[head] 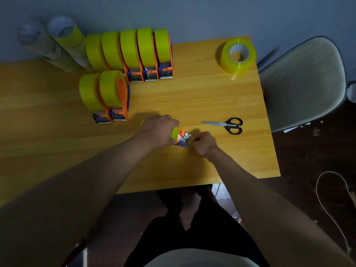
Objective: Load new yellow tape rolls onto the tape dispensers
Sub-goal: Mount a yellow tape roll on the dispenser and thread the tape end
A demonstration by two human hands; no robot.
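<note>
Inspecting from largest down: tabletop (192, 97) carries seven loaded tape dispensers (133, 54) at eleven o'clock and one spare yellow tape roll (238, 55) at one o'clock. Dispenser in hand (180, 136) lies centre, rigid plastic, judged light; its toothed blade end warrants care. Left hand (159, 130) wraps the roll and body, a firm grip. Right hand (204, 143), at three o'clock of it, pinches the thin, sticky, easily creased tape end (187, 136) at the mouth.
</note>
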